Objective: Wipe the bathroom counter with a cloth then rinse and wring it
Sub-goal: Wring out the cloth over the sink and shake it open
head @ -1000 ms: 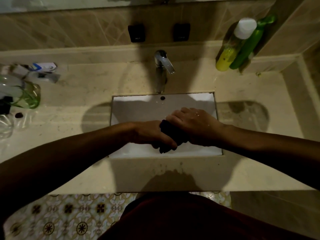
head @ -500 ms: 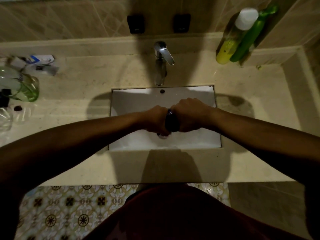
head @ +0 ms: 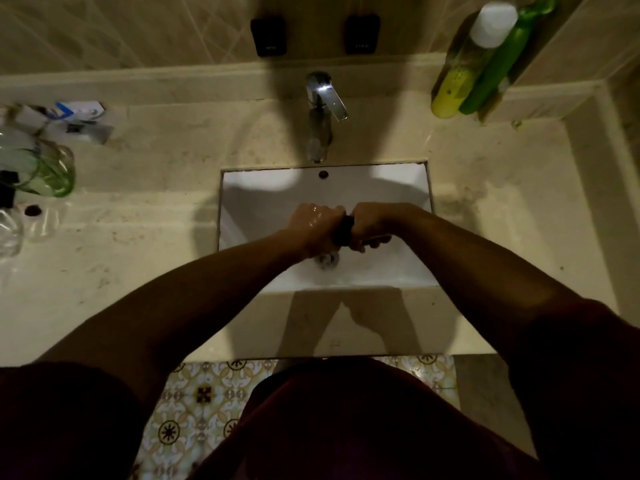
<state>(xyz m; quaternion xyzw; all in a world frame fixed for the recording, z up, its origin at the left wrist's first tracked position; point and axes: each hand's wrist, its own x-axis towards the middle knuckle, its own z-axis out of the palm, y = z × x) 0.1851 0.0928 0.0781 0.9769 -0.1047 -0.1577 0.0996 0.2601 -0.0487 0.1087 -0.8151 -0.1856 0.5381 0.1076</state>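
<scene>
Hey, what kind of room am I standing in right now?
Most likely a bathroom: a white sink basin set into a stone counter, a chrome faucet behind it, and toiletry bottles on the corner ledge.

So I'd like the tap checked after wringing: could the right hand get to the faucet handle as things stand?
Probably yes, once it lets go. The right hand is clenched on the dark cloth over the sink; nothing stands between it and the faucet handle.

Fists twisted tighter on cloth (head: 343, 230), left hand (head: 317, 226) rolled knuckles-up
</scene>
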